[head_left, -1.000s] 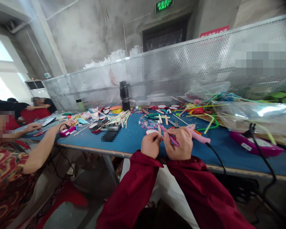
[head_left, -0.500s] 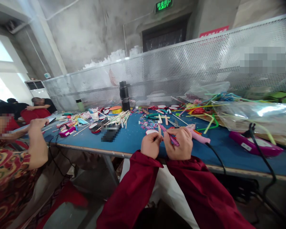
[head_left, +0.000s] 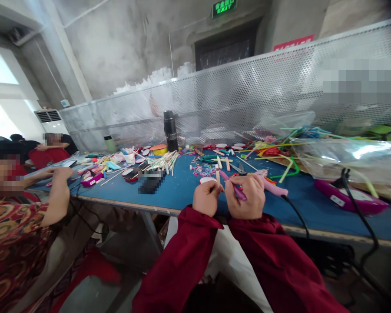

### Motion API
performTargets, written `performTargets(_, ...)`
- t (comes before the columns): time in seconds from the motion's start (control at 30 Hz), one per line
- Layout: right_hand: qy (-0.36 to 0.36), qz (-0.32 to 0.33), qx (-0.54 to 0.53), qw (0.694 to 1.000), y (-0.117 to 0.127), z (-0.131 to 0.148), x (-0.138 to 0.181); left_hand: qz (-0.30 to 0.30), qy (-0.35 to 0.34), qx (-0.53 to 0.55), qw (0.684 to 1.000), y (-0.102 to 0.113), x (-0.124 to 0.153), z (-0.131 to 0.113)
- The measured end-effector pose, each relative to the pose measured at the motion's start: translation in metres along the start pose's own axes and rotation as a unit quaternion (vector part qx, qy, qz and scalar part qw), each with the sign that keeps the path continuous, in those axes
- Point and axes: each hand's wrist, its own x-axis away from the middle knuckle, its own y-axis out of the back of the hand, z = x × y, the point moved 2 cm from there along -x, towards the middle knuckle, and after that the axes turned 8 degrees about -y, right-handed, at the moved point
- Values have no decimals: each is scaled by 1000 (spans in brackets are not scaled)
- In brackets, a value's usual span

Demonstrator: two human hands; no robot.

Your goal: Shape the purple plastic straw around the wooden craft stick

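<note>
My left hand [head_left: 207, 199] is closed in a pinch around a thin, pale, flat stick [head_left: 218, 176] held upright above the near table edge. Close beside it, my right hand [head_left: 246, 198] is closed on a purple pen-like tool [head_left: 237, 189], whose tip points toward the stick. Whether the tip touches the stick I cannot tell. A white round disc [head_left: 207, 179] lies just behind my left hand. To the right of my right hand rests a pink tool with a black cord [head_left: 275, 188], partly hidden by the hand. Small coloured rings [head_left: 203, 169] are scattered beyond.
A purple device [head_left: 348, 198] sits at right, its black cable hanging over the edge. Behind it lie clear plastic bags [head_left: 339, 161] and coloured strips. A black flask [head_left: 170, 130], a bundle of thin sticks [head_left: 166, 161] and scissors [head_left: 237, 168] are farther back. A co-worker [head_left: 22, 217] sits at left.
My right hand and the purple tool have shifted slightly right, away from the left hand. The left hand stays put. The co-worker's arms have moved slightly at left.
</note>
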Motion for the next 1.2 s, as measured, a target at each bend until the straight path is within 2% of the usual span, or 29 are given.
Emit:
performTargets(0.27, 6, 8, -7, 1000, 0, 1, -1, -2, 0, -11, 1000, 0, 1, 1)
performTargets(0.57, -39, 21, 16, 999, -1, -3, 1, 1, 8, -13, 1000, -1, 0, 0)
performTargets(0.77, -12, 10, 1, 1000, 1, 0, 1, 4, 6, -13, 1000, 0, 1, 0)
performTargets(1.2, -9, 14, -9, 1000, 0, 1, -2, 4, 3, -15, 1000, 0, 1, -2)
